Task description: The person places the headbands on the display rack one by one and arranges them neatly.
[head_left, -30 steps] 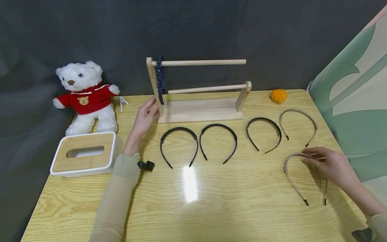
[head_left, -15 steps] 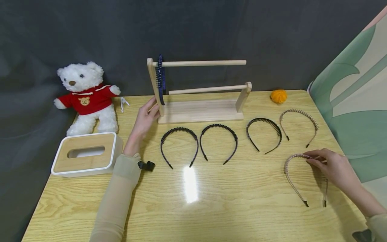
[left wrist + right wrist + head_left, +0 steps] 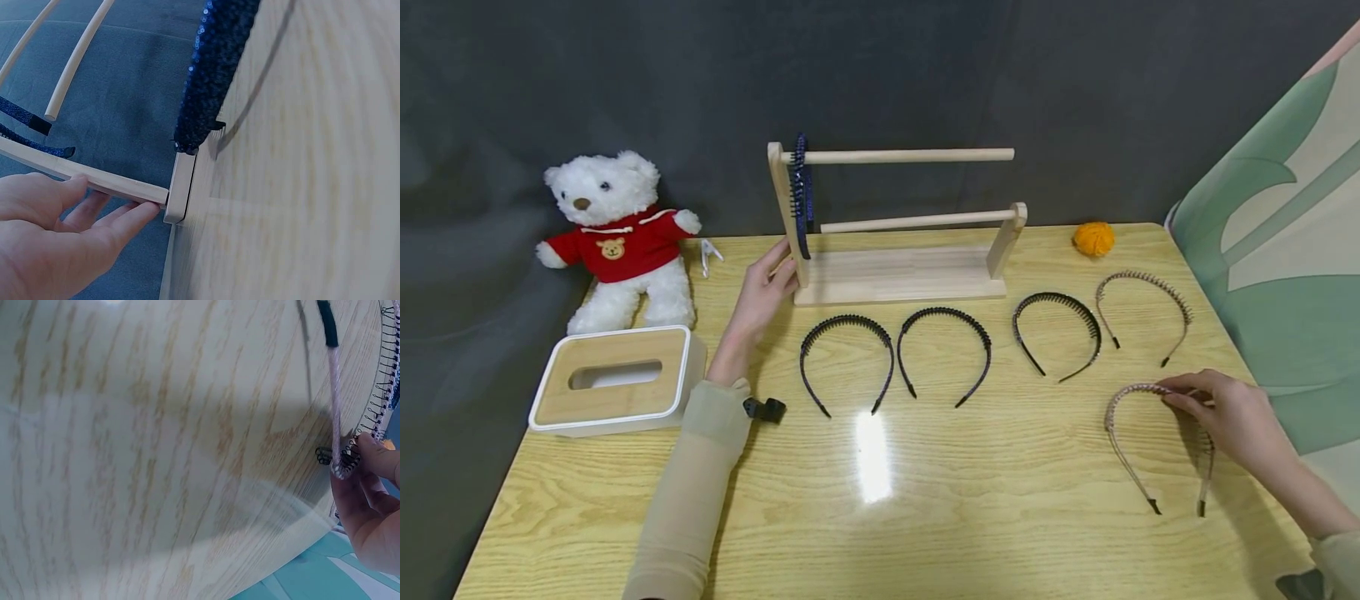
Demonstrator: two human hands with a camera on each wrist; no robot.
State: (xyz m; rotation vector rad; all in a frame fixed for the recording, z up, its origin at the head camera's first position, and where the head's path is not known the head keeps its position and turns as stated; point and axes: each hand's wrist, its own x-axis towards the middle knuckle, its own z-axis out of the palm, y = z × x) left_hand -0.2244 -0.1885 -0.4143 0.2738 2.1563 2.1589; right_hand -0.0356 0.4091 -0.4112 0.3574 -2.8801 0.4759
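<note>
My left hand (image 3: 762,292) grips the left upright of a light wooden rack (image 3: 898,275), thumb on one side and fingertips on the other in the left wrist view. Dark blue glittery headbands (image 3: 799,196) hang at the left end of the rack's upper rod, close to that upright. Over on the right, my right hand (image 3: 1236,421) pinches a pinkish toothed headband (image 3: 1109,419) near the top of its arch. Its two dark-tipped ends point toward me, and the fingers hide part of its right side. In the right wrist view, thumb and fingers close around the band (image 3: 335,394).
Two dark headbands (image 3: 846,319) (image 3: 943,311) lie before the rack, with a black one (image 3: 1060,297) and another pinkish one (image 3: 1142,276) farther right. An orange ball (image 3: 1093,239) sits behind them. A tissue box (image 3: 610,408) and a white teddy bear (image 3: 613,250) stand at left.
My right hand has shifted slightly right along the pinkish headband, whose ends have moved a little toward me. The left hand keeps its grip on the rack's upright.
</note>
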